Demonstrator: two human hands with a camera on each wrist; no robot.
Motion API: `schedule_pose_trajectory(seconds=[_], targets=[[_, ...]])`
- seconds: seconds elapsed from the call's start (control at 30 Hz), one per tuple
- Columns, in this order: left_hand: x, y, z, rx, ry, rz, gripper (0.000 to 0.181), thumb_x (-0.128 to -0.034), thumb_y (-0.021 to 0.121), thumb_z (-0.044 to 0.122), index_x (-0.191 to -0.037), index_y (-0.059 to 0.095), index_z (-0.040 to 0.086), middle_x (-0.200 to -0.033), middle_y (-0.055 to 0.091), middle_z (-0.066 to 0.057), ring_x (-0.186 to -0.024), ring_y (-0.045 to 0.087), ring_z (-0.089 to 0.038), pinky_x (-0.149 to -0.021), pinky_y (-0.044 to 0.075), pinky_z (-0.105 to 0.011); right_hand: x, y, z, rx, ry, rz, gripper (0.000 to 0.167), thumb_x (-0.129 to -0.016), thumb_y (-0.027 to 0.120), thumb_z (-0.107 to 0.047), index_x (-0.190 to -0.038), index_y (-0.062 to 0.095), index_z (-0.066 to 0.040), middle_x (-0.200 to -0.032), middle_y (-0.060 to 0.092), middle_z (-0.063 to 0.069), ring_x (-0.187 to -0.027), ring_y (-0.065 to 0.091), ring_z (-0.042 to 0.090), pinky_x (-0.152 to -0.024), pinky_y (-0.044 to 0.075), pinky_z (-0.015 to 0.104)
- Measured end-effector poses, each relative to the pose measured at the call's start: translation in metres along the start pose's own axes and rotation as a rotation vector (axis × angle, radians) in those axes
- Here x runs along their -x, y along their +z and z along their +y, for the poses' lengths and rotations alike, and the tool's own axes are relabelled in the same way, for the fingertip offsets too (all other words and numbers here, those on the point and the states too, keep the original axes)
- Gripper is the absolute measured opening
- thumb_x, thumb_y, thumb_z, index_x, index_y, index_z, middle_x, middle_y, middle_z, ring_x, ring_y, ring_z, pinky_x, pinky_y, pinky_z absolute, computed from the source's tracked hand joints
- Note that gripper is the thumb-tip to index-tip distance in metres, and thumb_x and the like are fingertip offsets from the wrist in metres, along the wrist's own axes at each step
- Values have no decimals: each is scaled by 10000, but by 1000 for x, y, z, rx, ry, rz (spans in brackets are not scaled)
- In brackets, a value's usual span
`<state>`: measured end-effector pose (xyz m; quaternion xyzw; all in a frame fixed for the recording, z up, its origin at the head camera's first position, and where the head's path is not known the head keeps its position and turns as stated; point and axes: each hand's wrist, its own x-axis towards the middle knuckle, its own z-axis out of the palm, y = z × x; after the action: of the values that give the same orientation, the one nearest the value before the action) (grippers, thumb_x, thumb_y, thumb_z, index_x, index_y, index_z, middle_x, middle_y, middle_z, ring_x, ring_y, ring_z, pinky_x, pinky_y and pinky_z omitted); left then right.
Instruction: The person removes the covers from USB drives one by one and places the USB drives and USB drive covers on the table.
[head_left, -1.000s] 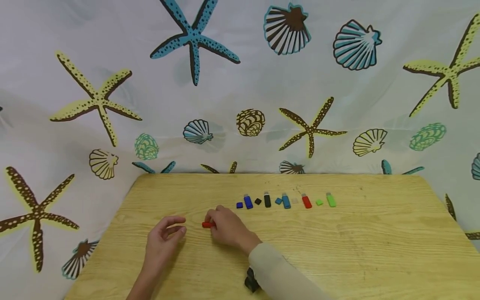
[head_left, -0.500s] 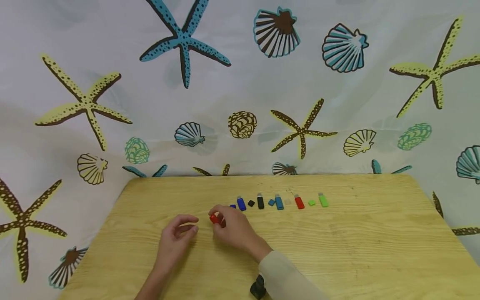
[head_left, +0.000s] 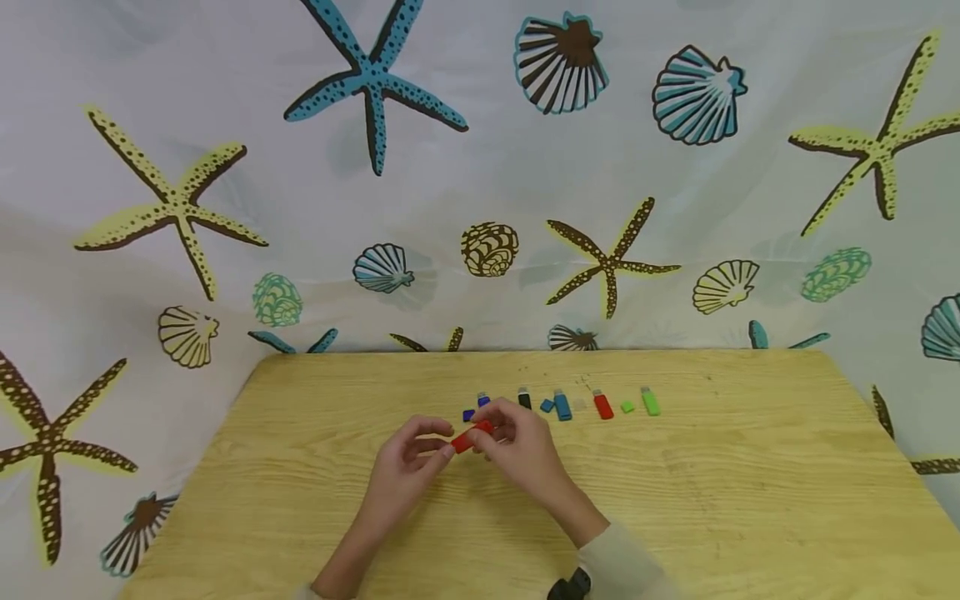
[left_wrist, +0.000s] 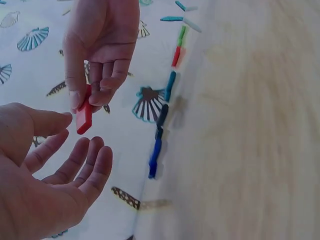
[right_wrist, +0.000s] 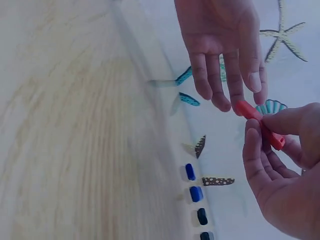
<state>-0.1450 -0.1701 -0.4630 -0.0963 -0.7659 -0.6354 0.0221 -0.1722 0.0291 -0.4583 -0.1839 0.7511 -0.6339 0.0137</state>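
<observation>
My right hand (head_left: 525, 446) pinches a red USB stick (head_left: 472, 437) between thumb and fingers above the table. No metal plug shows on the stick, and a small hole is visible at one end in the right wrist view. To its left is my left hand (head_left: 401, 462), with fingers spread and loosely bent. In the left wrist view a gap shows between the left hand's fingers (left_wrist: 102, 162) and the stick's lower end (left_wrist: 84, 122). The right hand hides part of the black USB stick (head_left: 524, 398) and the dark blue one (head_left: 483, 400) behind it.
Along the table's far side lies a row with a dark blue cap (head_left: 468, 415), a teal cap (head_left: 547, 406), a teal USB stick (head_left: 563, 406), another red USB stick (head_left: 603, 405), a green cap (head_left: 627, 407) and a green USB stick (head_left: 650, 402). A patterned curtain (head_left: 435, 200) hangs behind.
My right hand has picked the red USB stick up off the table, turned it and carried it rightward. My left hand has followed to the right, closer to the stick.
</observation>
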Motion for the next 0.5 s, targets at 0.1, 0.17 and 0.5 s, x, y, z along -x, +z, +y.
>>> schedule_pose_trajectory(seconds=[0.1,0.17,0.5], targets=[[-3,12,7,3,33,-43,253,-971,707,41,-1215,644,29,-1224,628,-175,-1090,668,-342,-870,605,-296,6,-13,-2,-101,28,18,129,-986,687,-42,-1106,677,5,-989,718,149,-864,723,413,-739,641,370],[-4,18,12,8,57,-63,256,-968,710,38,-1217,648,39,-1229,632,-148,-1086,670,-333,-865,610,-305,11,-21,-4,-150,45,23,139,-988,667,-5,-1121,658,34,-1030,701,180,-896,723,432,-776,640,402],[-10,41,33,21,211,-94,248,-927,738,-13,-1162,676,35,-1148,674,-127,-1010,716,-285,-839,624,-335,32,-46,-21,-154,44,110,138,-969,693,-5,-1102,666,17,-988,725,187,-822,724,239,-710,619,283]])
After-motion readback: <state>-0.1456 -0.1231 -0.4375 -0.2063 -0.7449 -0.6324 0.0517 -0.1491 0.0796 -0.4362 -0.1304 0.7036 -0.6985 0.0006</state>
